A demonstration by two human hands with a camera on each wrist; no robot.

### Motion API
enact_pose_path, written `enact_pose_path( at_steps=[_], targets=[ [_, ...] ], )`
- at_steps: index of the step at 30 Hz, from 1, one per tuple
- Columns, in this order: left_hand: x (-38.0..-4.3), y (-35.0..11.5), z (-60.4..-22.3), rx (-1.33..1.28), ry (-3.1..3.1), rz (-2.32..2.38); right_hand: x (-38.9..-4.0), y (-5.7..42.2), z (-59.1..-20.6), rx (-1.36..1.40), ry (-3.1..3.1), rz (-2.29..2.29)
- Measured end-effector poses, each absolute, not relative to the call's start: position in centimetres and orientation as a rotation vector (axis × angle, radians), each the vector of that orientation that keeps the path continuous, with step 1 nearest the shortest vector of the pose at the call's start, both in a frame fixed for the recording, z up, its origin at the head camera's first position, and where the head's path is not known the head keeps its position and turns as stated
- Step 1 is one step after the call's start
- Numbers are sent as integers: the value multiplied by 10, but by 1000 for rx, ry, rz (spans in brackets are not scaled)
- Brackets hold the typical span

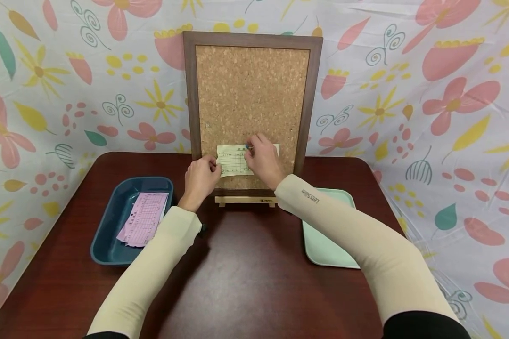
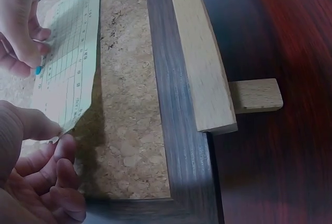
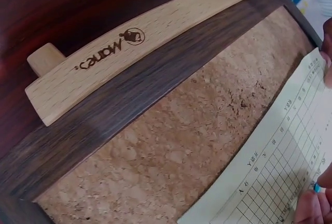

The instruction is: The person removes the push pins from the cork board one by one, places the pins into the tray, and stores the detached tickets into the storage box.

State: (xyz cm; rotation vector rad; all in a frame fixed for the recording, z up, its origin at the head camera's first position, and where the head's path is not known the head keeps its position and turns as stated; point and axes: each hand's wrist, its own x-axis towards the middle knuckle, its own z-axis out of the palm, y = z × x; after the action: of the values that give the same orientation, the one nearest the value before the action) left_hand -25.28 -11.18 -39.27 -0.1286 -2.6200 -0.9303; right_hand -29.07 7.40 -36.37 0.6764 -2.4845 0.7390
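A pale green printed form slip [image 1: 232, 163] lies against the lower part of the framed cork board [image 1: 254, 94]. My left hand [image 1: 201, 178] pinches the slip's left edge between thumb and fingers. In the left wrist view, that edge stands slightly off the cork. Over the slip's right half, my right hand [image 1: 264, 159] pinches a small blue push pin [image 1: 249, 147] near the upper edge. The right wrist view shows only a bit of the blue pin [image 3: 316, 187] between the fingertips; its point is hidden.
The board leans on a light wooden easel [image 1: 246, 200] at the back of the dark red table [image 1: 254, 282]. To the left, a blue tray [image 1: 103, 235] holds pink printed slips [image 1: 146, 219]. A pale green tray [image 1: 326, 247] lies on the right, partly under my right forearm.
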Motion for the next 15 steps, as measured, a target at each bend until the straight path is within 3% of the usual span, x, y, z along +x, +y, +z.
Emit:
enact_pose_path(
  at_steps=[15],
  targets=[
    [-254,-115,-392,-148,-2582,-952,-293,62,-357,594,-2499,684]
  ],
)
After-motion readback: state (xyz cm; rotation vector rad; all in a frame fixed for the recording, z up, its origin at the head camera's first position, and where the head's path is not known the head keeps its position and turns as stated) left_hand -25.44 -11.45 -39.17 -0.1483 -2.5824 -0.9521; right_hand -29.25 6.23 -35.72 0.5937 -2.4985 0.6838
